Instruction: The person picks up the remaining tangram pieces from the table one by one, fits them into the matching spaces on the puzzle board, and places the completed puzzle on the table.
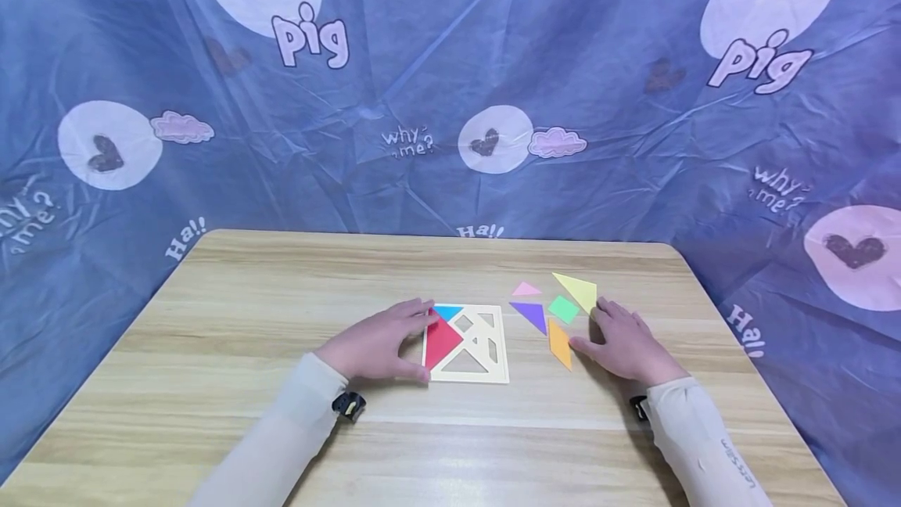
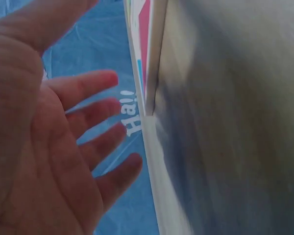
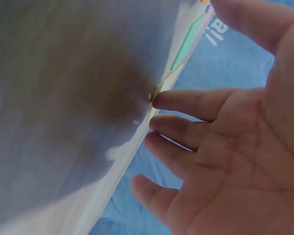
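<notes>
A cream tangram tray point(image 1: 504, 346) lies mid-table, holding a large red triangle point(image 1: 443, 341) and a small blue triangle point(image 1: 446, 311); its other cut-outs show bare. My left hand point(image 1: 380, 341) spans the tray's left side, thumb near the front corner and fingers over the back one. In the left wrist view its fingers are spread apart. On the right, the fingertips of my right hand point(image 1: 626, 346) are at the edge of a yellow triangle point(image 1: 580, 290). The right thumb tip reaches an orange parallelogram point(image 1: 559, 343). Between them lies a green square point(image 1: 564, 309).
Left of the green square are a purple triangle point(image 1: 533, 315) and a small pink triangle point(image 1: 525, 289), both flat on the wooden table point(image 1: 296, 288). A blue printed cloth point(image 1: 422, 202) hangs behind the table and along its sides.
</notes>
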Available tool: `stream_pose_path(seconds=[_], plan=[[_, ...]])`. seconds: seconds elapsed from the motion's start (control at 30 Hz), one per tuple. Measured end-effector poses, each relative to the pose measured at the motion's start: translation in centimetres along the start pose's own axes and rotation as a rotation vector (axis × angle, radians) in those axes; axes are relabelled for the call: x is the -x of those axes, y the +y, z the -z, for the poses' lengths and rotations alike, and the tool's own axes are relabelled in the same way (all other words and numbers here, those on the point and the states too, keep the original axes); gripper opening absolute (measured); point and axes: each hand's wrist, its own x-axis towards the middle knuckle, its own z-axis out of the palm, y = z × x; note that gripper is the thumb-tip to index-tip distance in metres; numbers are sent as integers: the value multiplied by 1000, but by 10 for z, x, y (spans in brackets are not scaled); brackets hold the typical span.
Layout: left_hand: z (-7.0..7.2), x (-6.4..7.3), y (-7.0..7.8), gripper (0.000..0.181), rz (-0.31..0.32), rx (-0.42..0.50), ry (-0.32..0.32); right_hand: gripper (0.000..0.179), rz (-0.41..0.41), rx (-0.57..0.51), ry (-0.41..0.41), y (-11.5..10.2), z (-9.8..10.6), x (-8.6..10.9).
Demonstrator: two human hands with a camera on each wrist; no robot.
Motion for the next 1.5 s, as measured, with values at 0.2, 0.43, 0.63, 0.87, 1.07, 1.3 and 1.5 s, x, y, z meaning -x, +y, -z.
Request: stream_pose_path(seconds=[0.2, 0.43, 0.63, 0.87, 1.07, 1.3, 1.5], plan=[[-6, -1, 3, 101, 13, -3, -37, 47, 42, 35, 51, 1, 2, -2], [-11, -4, 3, 96, 30, -36, -30, 41, -10, 56, 43, 1, 6, -1], [-10, -5, 4, 91, 36, -48, -32, 39, -35, 60, 33, 1, 7, -1], [-9, -5, 5, 90, 42, -66, -43, 32, -43, 73, 47, 1, 9, 0], [-10, -5, 5, 95, 32, -40, -38, 44, -72, -9, 24, 3, 7, -1], [-9, -5, 5, 90, 44, -49, -52, 62, -1, -19, -15, 8, 4, -3], [-10, -5, 5, 89, 56, -48, -44, 55, -21, 6, -25, 9, 4, -3]])
